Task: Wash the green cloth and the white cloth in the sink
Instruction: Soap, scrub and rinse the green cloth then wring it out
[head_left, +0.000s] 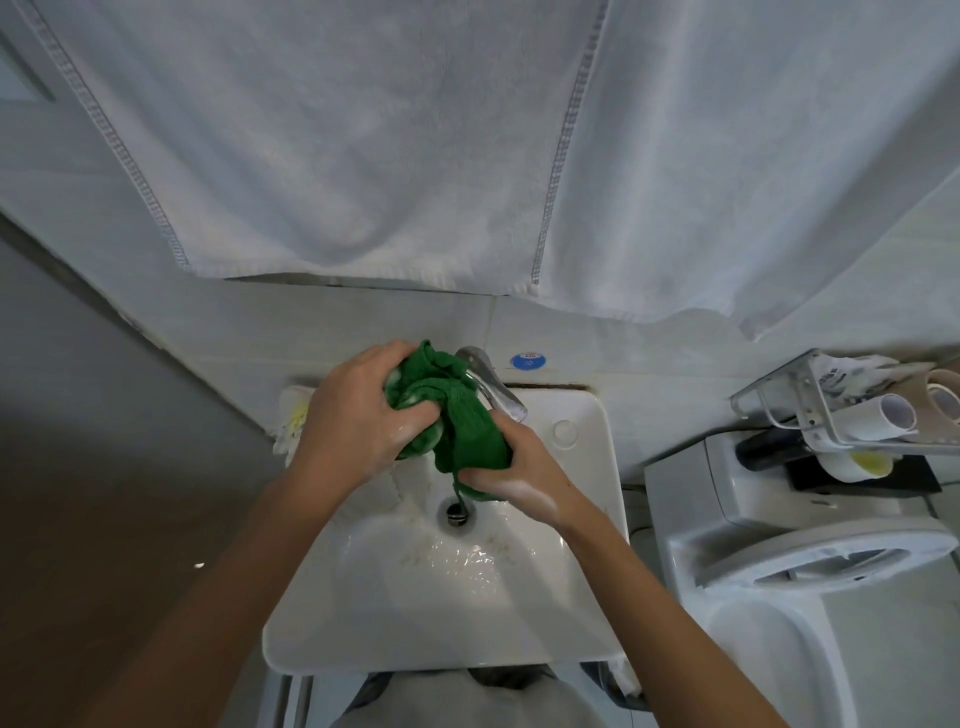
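Fingers, left hand (358, 415): curled tight round the upper bunch of the green cloth (457, 415), thumb pressed into it; wet and soapy.
Fingers, right hand (514, 480): curled round the lower end of the same cloth, pinching it just above the drain (457, 512); suds on the wrist.

Items, left to right:
- Pale cloth with a yellowish patch (293, 415), lying on the left rear corner of the sink (363, 623), partly hidden behind the left hand. Probably the white cloth of the task; cannot tell for certain.
- Green cloth, held clear of the basin between both hands, under and beside the tap (493, 387); a thin strand hangs down toward the drain.
- Sink basin, wet, with flecks of foam round the drain.
- Large white towels (363, 156) hanging on the wall above.
- Wire rack (831, 410) holding rolls, on the right wall; toilet (779, 561) below it.

Step in hand, as judged: scrubbing the green cloth. To do it well, rub the two gripped bunches against each other, shift grips so fresh parts get worked, and keep the cloth over the basin so drips fall inside.
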